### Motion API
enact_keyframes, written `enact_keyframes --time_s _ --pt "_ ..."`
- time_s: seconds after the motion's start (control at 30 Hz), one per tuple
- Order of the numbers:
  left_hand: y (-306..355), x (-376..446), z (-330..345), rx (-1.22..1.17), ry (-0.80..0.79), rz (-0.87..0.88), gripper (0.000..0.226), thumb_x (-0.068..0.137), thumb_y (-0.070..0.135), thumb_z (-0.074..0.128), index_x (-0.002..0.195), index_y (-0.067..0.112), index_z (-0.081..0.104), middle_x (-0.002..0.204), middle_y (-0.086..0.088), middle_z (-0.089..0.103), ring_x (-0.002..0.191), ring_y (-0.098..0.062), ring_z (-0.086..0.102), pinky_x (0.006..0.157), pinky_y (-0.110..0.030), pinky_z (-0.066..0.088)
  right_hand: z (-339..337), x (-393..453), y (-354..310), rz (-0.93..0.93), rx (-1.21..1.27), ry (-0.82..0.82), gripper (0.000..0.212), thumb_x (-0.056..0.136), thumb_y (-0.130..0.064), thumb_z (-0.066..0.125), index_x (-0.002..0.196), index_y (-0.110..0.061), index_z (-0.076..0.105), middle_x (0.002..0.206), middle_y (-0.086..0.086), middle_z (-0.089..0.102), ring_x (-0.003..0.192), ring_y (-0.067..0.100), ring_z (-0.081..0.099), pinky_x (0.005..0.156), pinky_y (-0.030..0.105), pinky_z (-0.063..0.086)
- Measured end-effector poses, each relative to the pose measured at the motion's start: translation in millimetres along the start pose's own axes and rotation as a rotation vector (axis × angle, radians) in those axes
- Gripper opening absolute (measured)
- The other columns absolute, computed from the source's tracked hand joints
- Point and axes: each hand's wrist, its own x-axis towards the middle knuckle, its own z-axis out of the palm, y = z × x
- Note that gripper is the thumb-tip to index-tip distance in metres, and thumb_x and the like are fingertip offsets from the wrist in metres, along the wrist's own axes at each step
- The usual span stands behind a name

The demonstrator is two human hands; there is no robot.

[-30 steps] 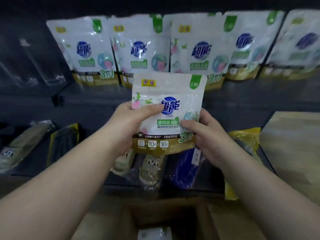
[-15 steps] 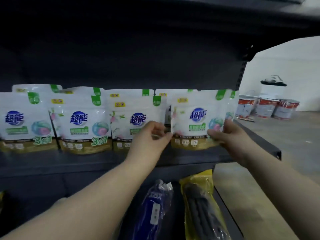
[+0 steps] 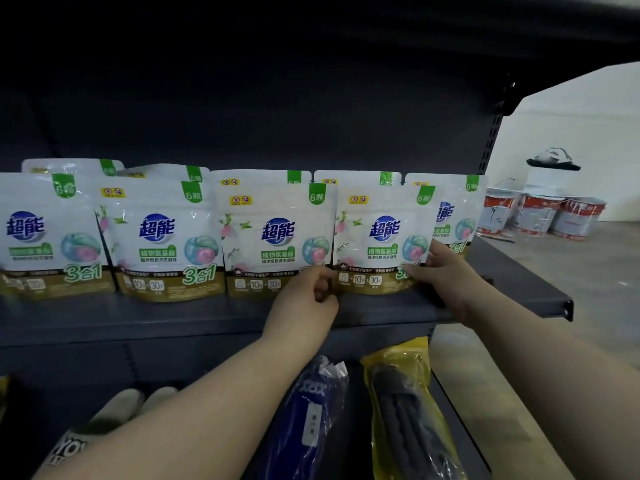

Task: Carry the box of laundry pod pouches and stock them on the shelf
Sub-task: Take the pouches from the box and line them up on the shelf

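Now both hands pinch the pouch at its lower corners, left hand, right hand; it looks light, soft, slick — best steadied low.

Your left hand and right hand are bare, forearms uncovered, sleeves out of view.

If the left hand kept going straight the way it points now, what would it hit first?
The left hand points up and into the shelf, at the seam between two front-row pouches. It would likely meet the lower left edge of the pouch that both hands are setting down, though depth is unclear.
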Motion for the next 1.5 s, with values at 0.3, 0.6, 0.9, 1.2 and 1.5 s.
enact_keyframes --time_s 0.3,0.6,0.9,1.2,1.5 --pt "1.9 -4.5 8.2 0.104 -0.042 0.049 0.049 0.088 0.020 0.058 0.135 0.034 0.052 0.126 0.007 0.059 0.116 -0.013 0.056 0.100 -0.037 0.049 3.7 -3.0 -1.6 0.043 0.024 0.018 0.042 0.090 0.001 0.068 0.126 -0.019 0.060 0.119 -0.004 0.074 0.111 0.015 0.068 0.105 0.042 0.051" --pt "-1.0 -3.6 3.7 0.017 -0.008 0.023 0.038 0.090 0.014 0.057 0.126 0.026 0.057 0.116 0.006 0.060 0.106 -0.009 0.057 0.093 -0.027 0.049 7.5 -14.4 4.9 0.069 0.059 0.239 0.039 0.080 -0.035 0.081 0.111 -0.025 0.060 0.110 -0.002 0.072 0.103 0.019 0.069 0.093 0.043 0.056" --pt "-20.7 -52.0 -6.1 -0.248 0.077 -0.035 0.016 0.092 0.017 0.058 0.099 0.031 0.064 0.097 0.013 0.064 0.089 0.000 0.060 0.073 -0.019 0.049 75.8 -105.7 30.1 -0.020 0.118 0.477 0.007 0.093 -0.023 0.062 0.091 -0.018 0.058 0.085 0.009 0.064 0.076 0.017 0.061 0.072 0.031 0.050" --pt "-150.9 -196.9 -22.9 -0.174 -0.250 -0.535 0.028 0.083 -0.006 0.047 0.064 0.010 0.060 0.059 -0.005 0.063 0.052 -0.015 0.060 0.048 -0.023 0.045 208.5 -204.0 96.4 0.413 -0.274 -0.852 0.018 0.091 -0.020 0.053 0.085 -0.019 0.070 0.083 0.009 0.079 0.075 0.019 0.073 0.061 0.022 0.051" --pt "-236.0 -277.2 9.6 0.438 -1.062 -0.745 0.027 0.102 0.014 0.046 0.124 0.006 0.059 0.114 -0.006 0.057 0.078 -0.021 0.054 0.050 -0.003 0.037 311.9 -287.5 253.4 0.751 -0.759 -1.166 0.037 0.086 -0.027 0.064 0.118 -0.009 0.067 0.114 0.021 0.070 0.103 0.038 0.071 0.091 0.050 0.058"
